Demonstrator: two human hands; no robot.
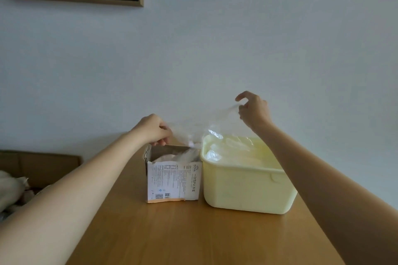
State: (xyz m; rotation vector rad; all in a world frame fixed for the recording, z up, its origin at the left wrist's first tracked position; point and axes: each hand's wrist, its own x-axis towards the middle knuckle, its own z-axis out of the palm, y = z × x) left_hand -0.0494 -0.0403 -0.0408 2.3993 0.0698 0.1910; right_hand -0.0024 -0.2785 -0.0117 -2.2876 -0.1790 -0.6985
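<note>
Hands left (154, 130) and right (254, 109) pinch a clear plastic glove (204, 123) stretched above the carton (173, 173) and yellow bin (247, 185).

film (204, 121): thin clear plastic, glossy and crinkled, pinched between left hand (154, 129) and right hand (254, 109)
box (172, 180): below the left hand; matt printed cardboard, raw brown inside, top edge torn rough
tub (247, 189): below the right hand; pale yellow plastic, smooth, dull sheen
tub filling (228, 149): crumpled clear plastic, shiny
table (193, 232): under both hands; wood grain, smooth, soft satin finish
</note>
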